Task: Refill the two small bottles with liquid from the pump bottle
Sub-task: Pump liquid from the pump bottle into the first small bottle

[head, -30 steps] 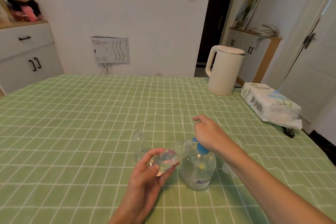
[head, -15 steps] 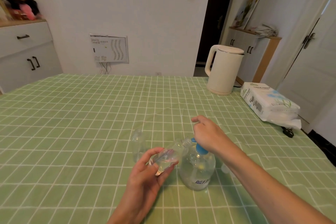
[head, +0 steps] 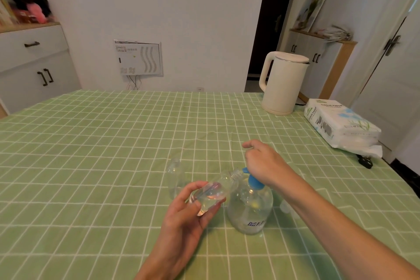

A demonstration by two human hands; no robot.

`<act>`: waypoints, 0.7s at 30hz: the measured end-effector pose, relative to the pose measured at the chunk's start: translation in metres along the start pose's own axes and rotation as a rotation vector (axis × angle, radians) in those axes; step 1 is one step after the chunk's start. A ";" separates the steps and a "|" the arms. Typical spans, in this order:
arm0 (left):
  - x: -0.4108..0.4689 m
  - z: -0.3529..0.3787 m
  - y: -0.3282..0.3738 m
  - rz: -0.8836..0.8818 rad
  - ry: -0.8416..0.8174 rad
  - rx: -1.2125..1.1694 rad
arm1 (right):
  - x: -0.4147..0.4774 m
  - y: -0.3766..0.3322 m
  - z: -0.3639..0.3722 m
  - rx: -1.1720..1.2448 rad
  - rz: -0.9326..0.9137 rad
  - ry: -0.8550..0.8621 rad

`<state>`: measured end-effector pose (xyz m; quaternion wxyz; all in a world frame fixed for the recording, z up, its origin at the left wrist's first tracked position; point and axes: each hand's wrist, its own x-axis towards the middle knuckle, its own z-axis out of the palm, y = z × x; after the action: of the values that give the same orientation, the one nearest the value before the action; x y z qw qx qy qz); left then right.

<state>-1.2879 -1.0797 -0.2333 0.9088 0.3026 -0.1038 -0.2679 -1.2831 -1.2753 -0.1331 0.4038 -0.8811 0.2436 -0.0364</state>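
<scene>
Left hand (head: 185,213), right hand (head: 264,162), forearms bare.

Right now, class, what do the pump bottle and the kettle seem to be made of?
Pump bottle: probably clear glossy plastic; the green cloth shows through it. Kettle: cream matte shell, plastic or coated metal; only dull highlights.

The tissue pack (head: 341,125) reads "TISSUE PAPER"; other print is illegible.
</scene>
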 end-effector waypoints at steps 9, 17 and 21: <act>0.000 -0.001 -0.001 0.000 0.009 -0.004 | -0.001 -0.001 -0.002 -0.015 0.014 -0.002; 0.000 -0.001 -0.001 -0.004 0.013 0.010 | 0.003 -0.001 -0.003 0.044 -0.002 -0.017; 0.002 -0.002 -0.001 0.000 0.007 0.008 | -0.001 0.001 0.002 0.016 -0.011 -0.015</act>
<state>-1.2864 -1.0806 -0.2355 0.9079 0.3074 -0.1017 -0.2663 -1.2838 -1.2741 -0.1347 0.4124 -0.8795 0.2352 -0.0339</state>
